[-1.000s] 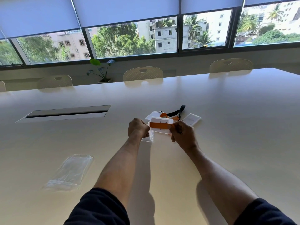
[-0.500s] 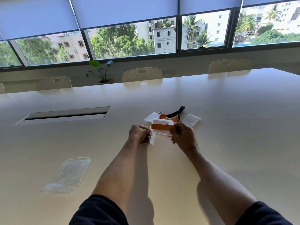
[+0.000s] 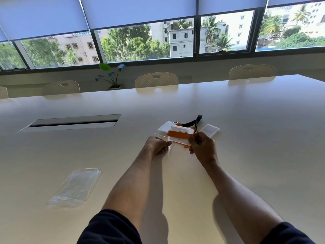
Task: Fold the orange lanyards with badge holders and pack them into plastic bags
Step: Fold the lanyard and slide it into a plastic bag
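**Sliding the folded badge into its bag**

Our right hand [image 3: 202, 147] pinches the lanyard [image 3: 177, 134] wrapped round its badge holder [image 3: 179, 138]; our left hand [image 3: 158, 144] pinches the bag [image 3: 169, 149] mouth above the counter [image 3: 246, 138]; next, we judge, spread that mouth wider; spare bags [image 3: 75, 188] lie well left.

Both bare forearms reach from the bottom of the frame toward its middle, dark sleeves at the elbows. The left hand [image 3: 158, 144] lies low, knuckles up, fingers curled, thumb and fingertips pinching a thin clear bag [image 3: 169, 148]. The right hand [image 3: 202, 145], just right of it, is raised slightly, its fingers curled round the orange lanyard [image 3: 177, 134] and badge holder [image 3: 179, 140].
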Demonstrator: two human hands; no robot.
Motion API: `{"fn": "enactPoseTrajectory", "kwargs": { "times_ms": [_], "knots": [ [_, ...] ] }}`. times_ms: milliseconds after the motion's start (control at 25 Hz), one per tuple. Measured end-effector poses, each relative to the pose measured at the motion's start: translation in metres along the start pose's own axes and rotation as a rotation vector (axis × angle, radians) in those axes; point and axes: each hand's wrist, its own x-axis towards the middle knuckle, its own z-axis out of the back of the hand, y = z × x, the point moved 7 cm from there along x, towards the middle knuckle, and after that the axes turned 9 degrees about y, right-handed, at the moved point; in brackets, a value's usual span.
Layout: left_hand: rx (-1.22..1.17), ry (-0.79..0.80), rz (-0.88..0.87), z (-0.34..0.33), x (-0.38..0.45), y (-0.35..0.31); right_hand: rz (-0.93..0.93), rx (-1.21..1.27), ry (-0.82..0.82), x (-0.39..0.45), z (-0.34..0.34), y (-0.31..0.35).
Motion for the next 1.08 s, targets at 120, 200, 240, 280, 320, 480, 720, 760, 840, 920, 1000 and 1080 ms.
{"fn": "enactPoseTrajectory", "kwargs": {
  "times_ms": [120,200,240,280,320,480,720,760,840,920,1000,1080],
  "knots": [
    [0.015,0.029,0.020,-0.002,0.003,0.000,-0.010,-0.003,-0.005,0.000,0.001,-0.001],
    [0.011,0.041,0.028,-0.002,0.005,0.000,-0.012,0.008,-0.017,0.000,0.001,0.000],
    [0.014,0.046,0.031,-0.002,0.005,0.000,-0.011,0.012,-0.021,0.000,0.002,0.001],
    [0.019,0.048,0.036,-0.003,0.005,0.000,-0.010,0.012,-0.023,-0.001,0.002,0.001],
    [0.024,0.049,0.041,-0.003,0.005,0.000,-0.010,0.011,-0.023,-0.001,0.002,0.002],
    [0.033,0.065,0.051,-0.006,0.004,-0.003,-0.011,0.003,-0.018,-0.002,0.002,0.004],
    [0.140,0.045,0.055,-0.014,0.006,-0.003,0.029,-0.016,0.008,-0.004,0.001,0.008],
    [0.148,0.039,0.065,-0.014,0.007,-0.002,0.033,-0.023,0.009,-0.004,0.000,0.009],
    [0.136,0.041,0.075,-0.014,0.009,-0.001,0.035,-0.039,0.009,-0.004,0.000,0.008],
    [0.125,0.037,0.071,-0.014,0.011,-0.001,0.022,-0.023,0.009,-0.003,0.000,0.006],
    [0.116,0.023,0.071,-0.013,0.012,-0.001,0.012,-0.027,0.010,-0.002,-0.001,0.005],
    [0.094,0.018,0.066,-0.012,0.013,0.000,0.010,-0.057,0.020,-0.002,-0.002,0.004]
  ]
}}
